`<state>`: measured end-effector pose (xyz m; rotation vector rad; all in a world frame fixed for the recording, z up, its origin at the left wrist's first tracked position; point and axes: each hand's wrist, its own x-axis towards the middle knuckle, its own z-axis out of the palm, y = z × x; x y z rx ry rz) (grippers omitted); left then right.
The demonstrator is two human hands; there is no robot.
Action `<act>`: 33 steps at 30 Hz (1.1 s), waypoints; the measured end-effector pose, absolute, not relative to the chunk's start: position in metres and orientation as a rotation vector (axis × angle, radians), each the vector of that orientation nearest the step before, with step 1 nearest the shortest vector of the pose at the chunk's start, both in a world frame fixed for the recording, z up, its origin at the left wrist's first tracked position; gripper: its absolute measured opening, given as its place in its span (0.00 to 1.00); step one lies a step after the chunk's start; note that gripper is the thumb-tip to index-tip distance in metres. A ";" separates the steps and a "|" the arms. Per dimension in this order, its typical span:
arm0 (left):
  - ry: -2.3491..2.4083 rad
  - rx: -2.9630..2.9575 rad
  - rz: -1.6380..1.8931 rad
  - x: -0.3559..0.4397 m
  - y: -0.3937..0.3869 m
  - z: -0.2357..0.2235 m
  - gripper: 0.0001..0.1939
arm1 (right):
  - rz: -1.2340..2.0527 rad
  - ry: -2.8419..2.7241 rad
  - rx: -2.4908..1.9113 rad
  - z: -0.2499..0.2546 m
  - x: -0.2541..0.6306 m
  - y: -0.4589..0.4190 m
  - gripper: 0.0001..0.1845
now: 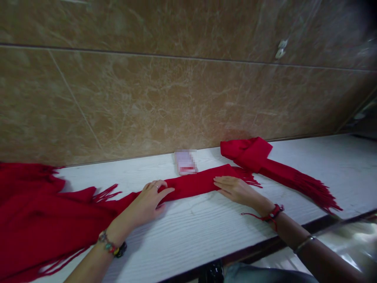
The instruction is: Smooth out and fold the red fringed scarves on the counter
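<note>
A red fringed scarf (194, 182) lies stretched along the white table (206, 232). My left hand (149, 202) rests flat on its middle part, fingers spread and pointing right. My right hand (235, 189) lies flat on the scarf's right end, fingers stretched out to the left, just beside the fringe. Both hands press down on the fabric and grip nothing. A second red scarf (259, 157), knotted into a bundle with a fringed tail, lies behind my right hand near the wall.
A heap of red fringed fabric (38, 220) covers the table's left end. A small pink-white object (185, 162), blurred out, sits against the brown marble wall (147, 98). The table's dark front edge (265, 251) runs close to my right forearm.
</note>
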<state>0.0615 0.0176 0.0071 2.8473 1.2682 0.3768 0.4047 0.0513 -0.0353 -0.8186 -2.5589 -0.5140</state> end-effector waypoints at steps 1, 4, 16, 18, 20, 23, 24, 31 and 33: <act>1.300 2.831 0.390 0.056 0.014 0.008 0.25 | -0.499 -2.530 -0.824 -0.033 0.402 0.050 0.15; 1.379 2.763 0.388 0.034 0.003 0.005 0.31 | -0.445 -2.460 -0.826 -0.025 0.384 0.043 0.16; 1.546 2.595 0.356 -0.007 -0.005 0.000 0.16 | -0.329 -2.741 -0.594 -0.026 0.292 0.051 0.13; 1.562 2.596 0.329 -0.019 -0.007 -0.004 0.17 | -0.376 -2.730 -0.546 -0.029 0.296 0.053 0.14; 1.593 2.610 0.296 -0.036 -0.010 -0.010 0.19 | -0.405 -2.702 -0.511 -0.031 0.302 0.053 0.14; 1.631 2.674 0.254 -0.063 -0.012 -0.016 0.21 | -0.408 -2.674 -0.479 -0.033 0.306 0.053 0.15; 1.629 2.708 0.237 -0.070 -0.011 -0.018 0.21 | -0.401 -2.670 -0.469 -0.033 0.307 0.053 0.15; 1.507 2.977 0.237 -0.093 0.016 -0.022 0.16 | -0.345 -2.631 -0.461 -0.037 0.305 0.054 0.15; 1.472 3.007 0.290 -0.093 0.016 -0.021 0.15 | -0.350 -2.625 -0.464 -0.036 0.305 0.055 0.14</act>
